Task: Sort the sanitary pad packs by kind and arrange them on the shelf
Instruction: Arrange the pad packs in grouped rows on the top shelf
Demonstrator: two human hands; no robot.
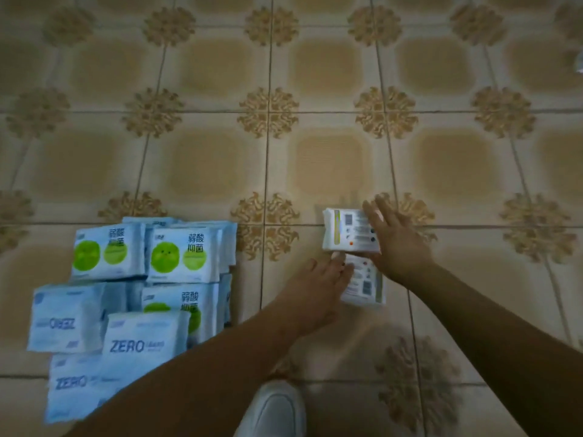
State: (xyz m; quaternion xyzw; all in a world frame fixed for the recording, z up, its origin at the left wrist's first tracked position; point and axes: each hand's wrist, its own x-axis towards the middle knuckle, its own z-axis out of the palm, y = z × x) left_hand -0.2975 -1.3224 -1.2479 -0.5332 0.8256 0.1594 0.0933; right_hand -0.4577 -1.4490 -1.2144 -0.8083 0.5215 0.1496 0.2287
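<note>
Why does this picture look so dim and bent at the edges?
Head view: the light is low and yellowish, so the tiled floor looks murky; the wide lens bows the grout lines; the far tiles are soft, the ZERO packs slightly blurred, and both forearms fall into dark shadow at the bottom.

Left hand (318, 280) and right hand (396, 244) rest flat on 2 white packs (347, 230); blue packs (148, 279) piled left on tiled floor (202, 159).
</note>
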